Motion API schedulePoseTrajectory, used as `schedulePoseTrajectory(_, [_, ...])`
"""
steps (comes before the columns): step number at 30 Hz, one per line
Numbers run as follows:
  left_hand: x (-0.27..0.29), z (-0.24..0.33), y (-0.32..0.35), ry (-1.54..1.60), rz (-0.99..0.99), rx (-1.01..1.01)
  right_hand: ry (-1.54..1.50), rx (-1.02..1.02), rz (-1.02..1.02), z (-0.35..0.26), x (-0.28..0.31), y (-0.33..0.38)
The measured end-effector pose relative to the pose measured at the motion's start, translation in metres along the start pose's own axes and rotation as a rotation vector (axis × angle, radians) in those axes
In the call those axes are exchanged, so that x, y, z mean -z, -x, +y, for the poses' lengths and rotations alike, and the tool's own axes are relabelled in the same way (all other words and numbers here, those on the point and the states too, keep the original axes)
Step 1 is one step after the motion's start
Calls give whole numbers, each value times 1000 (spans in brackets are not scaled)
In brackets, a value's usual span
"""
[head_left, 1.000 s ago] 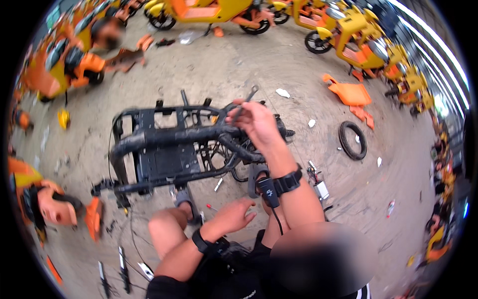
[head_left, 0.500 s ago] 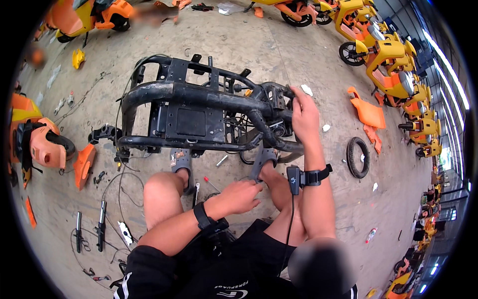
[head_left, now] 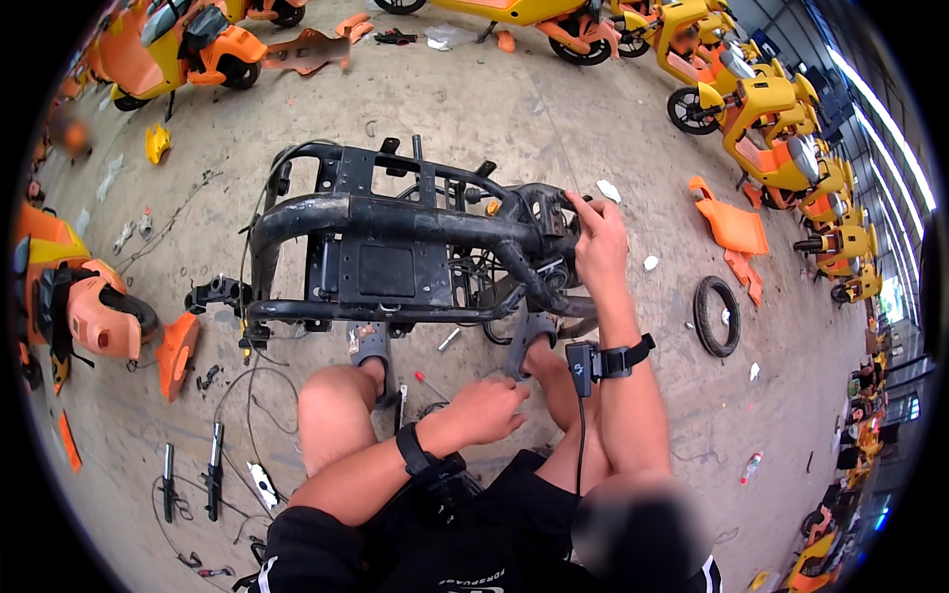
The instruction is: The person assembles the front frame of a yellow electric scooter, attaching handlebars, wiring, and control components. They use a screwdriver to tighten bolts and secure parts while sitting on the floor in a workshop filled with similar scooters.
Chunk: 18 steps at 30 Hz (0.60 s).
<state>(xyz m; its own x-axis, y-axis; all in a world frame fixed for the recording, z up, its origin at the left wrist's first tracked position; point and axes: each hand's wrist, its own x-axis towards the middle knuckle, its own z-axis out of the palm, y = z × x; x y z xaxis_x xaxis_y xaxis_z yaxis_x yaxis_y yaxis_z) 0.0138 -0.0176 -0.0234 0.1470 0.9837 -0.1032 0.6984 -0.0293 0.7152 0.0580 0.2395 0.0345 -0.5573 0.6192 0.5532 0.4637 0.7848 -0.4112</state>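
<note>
A black tubular scooter frame (head_left: 381, 219) lies across the floor in front of my feet, with a flat panel and bundled wires inside it. My right hand (head_left: 601, 247) is at the frame's right end, its index finger stretched along the top edge and the other fingers bent against the metal. Near my knees, clear of the frame, hovers my left hand (head_left: 486, 410) with its fingers curled; whatever may be inside them is hidden. Beside it on the floor is a screwdriver (head_left: 422, 378) with a red handle.
A loose tyre (head_left: 716, 316) and orange body panels (head_left: 733, 225) lie to the right. On the left are shock absorbers (head_left: 215, 472), cables and a scooter with an orange body (head_left: 107, 306). Yellow scooters (head_left: 756, 114) stand in rows at the far right.
The whole view has shifted, so the frame appears lower. My right index finger has straightened along the frame's end. My left hand stays curled near my knees.
</note>
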Motion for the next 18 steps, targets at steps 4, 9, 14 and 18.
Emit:
schedulePoseTrajectory(4, [5, 0, -5, 20, -8, -14, -84, -22, 1, 11, 3, -6])
schedulePoseTrajectory(9, [-3, -11, 5, 92, 119, -39, -52, 113, 12, -1, -12, -9])
schedulePoseTrajectory(14, [-36, -11, -6, 56, 221, -131, -351, 35, -191, 56, -20, 7])
schedulePoseTrajectory(18, [-41, -14, -15, -37, 233, -150, -75, 37, -369, 60, -1, -1])
